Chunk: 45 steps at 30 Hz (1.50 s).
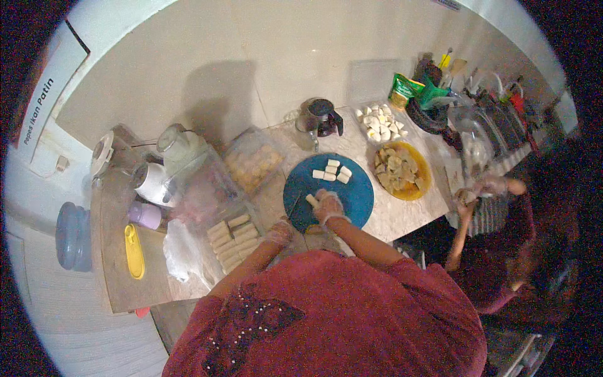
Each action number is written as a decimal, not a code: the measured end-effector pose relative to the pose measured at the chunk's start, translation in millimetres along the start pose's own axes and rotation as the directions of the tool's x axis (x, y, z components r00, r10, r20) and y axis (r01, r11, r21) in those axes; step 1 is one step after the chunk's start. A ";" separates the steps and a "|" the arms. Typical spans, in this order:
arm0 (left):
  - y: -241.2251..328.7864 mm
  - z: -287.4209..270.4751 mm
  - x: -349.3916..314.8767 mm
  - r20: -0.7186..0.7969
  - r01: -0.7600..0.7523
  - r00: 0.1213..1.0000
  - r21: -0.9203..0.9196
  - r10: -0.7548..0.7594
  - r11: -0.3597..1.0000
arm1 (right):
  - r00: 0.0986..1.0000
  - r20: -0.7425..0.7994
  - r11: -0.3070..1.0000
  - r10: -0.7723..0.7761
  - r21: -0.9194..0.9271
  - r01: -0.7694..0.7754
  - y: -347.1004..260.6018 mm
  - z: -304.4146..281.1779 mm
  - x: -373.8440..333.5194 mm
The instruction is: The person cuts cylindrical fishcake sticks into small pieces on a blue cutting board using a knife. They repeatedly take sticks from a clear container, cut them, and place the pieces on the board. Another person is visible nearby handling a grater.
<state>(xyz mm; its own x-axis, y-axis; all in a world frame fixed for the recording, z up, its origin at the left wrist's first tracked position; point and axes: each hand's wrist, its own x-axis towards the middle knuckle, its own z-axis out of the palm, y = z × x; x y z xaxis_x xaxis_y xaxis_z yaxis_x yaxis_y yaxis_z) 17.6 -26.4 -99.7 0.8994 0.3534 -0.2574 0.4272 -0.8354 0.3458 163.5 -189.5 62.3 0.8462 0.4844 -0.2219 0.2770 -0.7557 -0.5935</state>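
Observation:
A round blue cutting board lies in front of me on the counter. My right hand, in a clear plastic glove, is closed on a pale roll over the board. My left hand, gloved too, is closed at the board's left edge, with the thin dark blade of a knife rising from it; the handle is hidden. Several short white cut pieces are grouped on the far part of the board. Left of my left hand, more pale rolls sit in rows in a clear container.
Behind the board stands a dark-handled glass jug. To its right are a tray of white chunks and a yellow plate of sliced food. A clear box stands left. At right, another person's gloved hands work near the counter edge.

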 end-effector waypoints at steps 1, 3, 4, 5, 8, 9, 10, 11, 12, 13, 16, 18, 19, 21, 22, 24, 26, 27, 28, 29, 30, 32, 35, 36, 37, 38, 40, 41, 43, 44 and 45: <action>-2.5 5.6 2.5 0.011 -0.021 1.000 0.031 0.021 0.999 | 1.000 -0.020 1.000 -0.017 -0.017 0.017 10.7 -4.4 0.2; -6.0 16.2 11.9 0.033 -0.073 0.997 0.118 0.069 0.990 | 0.998 -0.037 0.998 -0.051 -0.036 0.049 31.2 -7.6 -8.2; -6.3 19.9 17.3 0.045 -0.103 0.994 0.177 0.096 0.979 | 0.996 -0.046 0.997 -0.071 -0.036 0.070 38.4 -9.5 -9.6; -4.9 22.0 21.8 0.055 -0.127 0.992 0.236 0.117 0.963 | 0.998 -0.032 0.996 -0.062 -0.072 0.059 44.2 -10.6 -11.0; 10.1 10.6 24.9 0.080 -0.184 0.983 0.460 0.166 0.869 | 0.978 -0.101 0.982 -0.184 -0.069 0.178 56.3 -15.3 -22.8; 18.0 -0.1 21.3 0.072 -0.192 0.981 0.416 0.178 0.889 | 0.988 -0.105 0.994 -0.113 -0.014 0.112 56.7 -16.9 -24.7; 29.4 -13.5 16.3 0.070 -0.209 0.978 0.375 0.198 0.903 | 0.994 -0.096 0.999 -0.044 0.017 0.045 56.1 -17.9 -27.1; 39.3 -31.2 10.6 0.086 -0.237 0.971 0.232 0.222 0.943 | 0.997 -0.070 0.999 0.037 0.013 -0.036 54.7 -18.9 -28.4; 53.2 -47.6 4.1 0.107 -0.223 0.973 0.189 0.206 0.956 | 0.996 -0.078 0.997 0.048 0.058 -0.044 53.8 -20.1 -29.6; 68.8 -62.1 -2.1 0.130 -0.208 0.973 0.145 0.190 0.967 | 0.995 -0.069 0.996 0.070 0.068 -0.066 53.3 -21.0 -30.2; 104.0 -92.4 -12.1 0.198 -0.206 0.965 0.176 0.171 0.962 | 0.988 -0.040 0.987 0.147 0.068 -0.144 56.0 -22.2 -30.9; 114.2 -100.3 -13.5 0.220 -0.207 0.962 0.193 0.164 0.959 | 0.996 -0.060 0.997 0.070 0.044 -0.067 62.1 -22.1 -30.6; 116.7 -100.7 -13.0 0.222 -0.201 0.962 0.173 0.160 0.964 | 0.996 -0.086 0.999 -0.034 0.022 0.036 66.6 -21.6 -32.4; 117.1 -97.2 -14.1 0.210 -0.210 0.962 0.161 0.175 0.964 | 0.983 -0.090 0.986 -0.161 0.023 0.164 75.4 -21.1 -33.2; 116.4 -94.8 -14.9 0.196 -0.227 0.962 0.171 0.193 0.959 | 0.980 -0.071 0.981 -0.184 0.048 0.188 79.1 -21.3 -32.7; 115.7 -91.5 -18.3 0.191 -0.224 0.963 0.182 0.189 0.957 | 0.996 -0.005 0.988 -0.093 0.121 0.093 82.0 -19.8 -31.3; 116.5 -90.9 -20.9 0.199 -0.187 0.969 0.190 0.149 0.964 | 0.992 0.086 0.973 0.089 0.203 -0.105 79.4 -17.7 -27.5; 117.3 -91.1 -21.6 0.192 -0.177 0.971 0.192 0.140 0.965 | 0.991 0.069 0.974 0.112 0.192 -0.123 77.6 -16.7 -26.9; 117.8 -91.3 -22.1 0.183 -0.167 0.974 0.195 0.131 0.967 | 0.995 0.041 0.977 0.095 0.189 -0.101 74.9 -15.5 -26.6; 117.9 -91.1 -21.9 0.175 -0.156 0.977 0.198 0.122 0.968 | 0.993 0.039 0.978 0.111 0.171 -0.116 72.3 -14.7 -26.0; 117.4 -90.3 -21.6 0.193 -0.155 0.974 0.207 0.115 0.966 | 0.996 0.013 0.983 0.085 0.164 -0.086 69.6 -14.0 -25.1; 113.7 -85.9 -21.4 0.233 -0.154 0.967 0.223 0.100 0.963 | 0.991 0.029 0.986 0.129 0.103 -0.131 66.2 -13.0 -24.9; 105.5 -73.1 -23.4 0.225 -0.148 0.970 0.228 0.096 0.962 | 0.994 0.075 0.993 0.073 0.088 -0.080 67.3 -12.1 -25.1; 102.6 -68.6 -25.6 0.189 -0.160 0.974 0.199 0.122 0.967 | 0.995 0.080 0.992 0.057 0.109 -0.066 68.6 -11.5 -24.9; 99.7 -64.9 -28.4 0.152 -0.171 0.977 0.168 0.146 0.971 | 0.996 0.086 0.990 0.040 0.129 -0.051 70.0 -10.8 -24.8; 97.5 -61.9 -30.9 0.114 -0.183 0.979 0.138 0.168 0.973 | 0.995 0.095 0.989 0.008 0.144 -0.021 71.3 -10.2 -24.6; 94.7 -58.9 -34.4 0.078 -0.183 0.982 0.181 0.171 0.966 | 0.986 0.077 0.988 -0.148 0.063 0.143 72.7 -9.6 -23.9; 93.7 -58.8 -35.5 0.059 -0.181 0.983 0.203 0.173 0.962 | 0.984 0.079 0.986 -0.161 0.047 0.158 72.0 -9.6 -23.6; 91.9 -61.5 -34.6 0.117 -0.164 0.983 0.213 0.142 0.963 | 0.989 0.087 0.993 -0.116 0.040 0.113 69.4 -11.4 -23.8; 91.0 -63.5 -33.4 0.144 -0.158 0.981 0.219 0.128 0.963 | 0.993 0.095 0.996 -0.065 0.060 0.060 67.1 -13.3 -23.8; 89.7 -65.8 -33.1 0.115 -0.178 0.981 0.195 0.158 0.965 | 0.991 0.083 0.994 -0.106 0.046 0.102 65.2 -16.0 -25.0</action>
<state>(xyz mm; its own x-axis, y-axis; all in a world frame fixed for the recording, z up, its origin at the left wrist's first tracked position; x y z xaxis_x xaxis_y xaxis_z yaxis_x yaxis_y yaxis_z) 32.2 -85.4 -0.8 0.9388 0.1661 -0.3019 0.2337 -0.9507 0.2038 167.7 -257.9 41.5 0.7715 0.5964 -0.2215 0.3406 -0.6812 -0.6480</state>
